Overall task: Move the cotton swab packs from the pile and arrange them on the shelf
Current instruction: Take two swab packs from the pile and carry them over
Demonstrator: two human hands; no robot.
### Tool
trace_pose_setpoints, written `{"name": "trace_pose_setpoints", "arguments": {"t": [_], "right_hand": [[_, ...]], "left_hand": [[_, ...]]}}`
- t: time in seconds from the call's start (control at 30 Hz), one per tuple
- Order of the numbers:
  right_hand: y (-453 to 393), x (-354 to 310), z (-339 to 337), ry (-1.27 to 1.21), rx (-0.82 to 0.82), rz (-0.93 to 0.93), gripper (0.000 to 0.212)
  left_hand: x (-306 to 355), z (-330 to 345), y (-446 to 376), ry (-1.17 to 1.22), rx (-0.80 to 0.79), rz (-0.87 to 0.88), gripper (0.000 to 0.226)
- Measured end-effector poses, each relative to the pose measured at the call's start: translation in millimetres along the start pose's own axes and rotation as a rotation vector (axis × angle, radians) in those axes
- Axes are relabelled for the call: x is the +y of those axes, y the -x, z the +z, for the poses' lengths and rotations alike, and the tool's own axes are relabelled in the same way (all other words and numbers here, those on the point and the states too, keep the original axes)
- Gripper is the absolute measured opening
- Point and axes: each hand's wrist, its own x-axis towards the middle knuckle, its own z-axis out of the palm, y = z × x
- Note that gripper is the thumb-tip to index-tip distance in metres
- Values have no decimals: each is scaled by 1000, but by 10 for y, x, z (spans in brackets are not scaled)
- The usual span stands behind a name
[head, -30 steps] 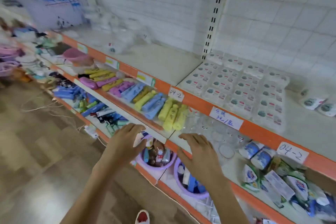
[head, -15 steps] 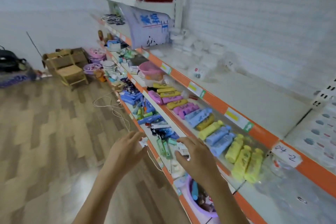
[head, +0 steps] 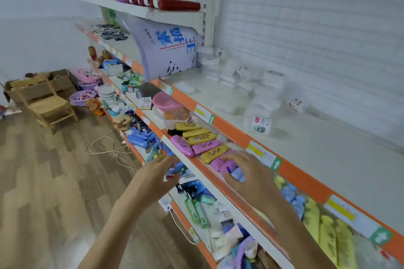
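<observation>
A loose pile of clear cotton swab packs (head: 247, 82) lies on the white upper shelf (head: 328, 155) near the back wall, right of a large purple bag. One pack with a red label (head: 259, 121) stands apart toward the shelf's front. My left hand (head: 153, 178) hovers with relaxed fingers in front of the lower shelves and holds nothing. My right hand (head: 249, 176) hovers with spread fingers over the tray of soap cases, below the upper shelf's orange edge (head: 231, 132), and is empty too. Both hands are well short of the pile.
A big purple bag (head: 166, 50) leans at the left end of the upper shelf. Yellow and pink soap cases (head: 201, 144) fill the shelf below. Lower shelves carry toothbrushes and small goods. A wooden chair (head: 47, 102) and a loose cord (head: 105, 146) are on the wood floor.
My view has swung left along the shelf, away from the arranged packs and toward the pile. Both hands stay raised, empty, and have moved left with me.
</observation>
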Motion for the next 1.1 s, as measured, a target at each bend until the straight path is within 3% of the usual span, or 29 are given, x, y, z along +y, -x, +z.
{"name": "trace_pose_setpoints", "arguments": {"t": [0.33,0.67,0.97,1.1], "right_hand": [[-1828,646,-485,111,176,32,28],[-2808,1131,-666,193,255,189,31],[-3488,1415,-499,278,188,494,48],[-3710,1455,-327,303,211,621,60]], "left_hand": [[-361,-104,-2222,64,24,221,36],[-526,27,-3979,104,3,418,31],[-759,53,-5175,240,153,377,46],[-880,130,-5450,158,51,340,66]]}}
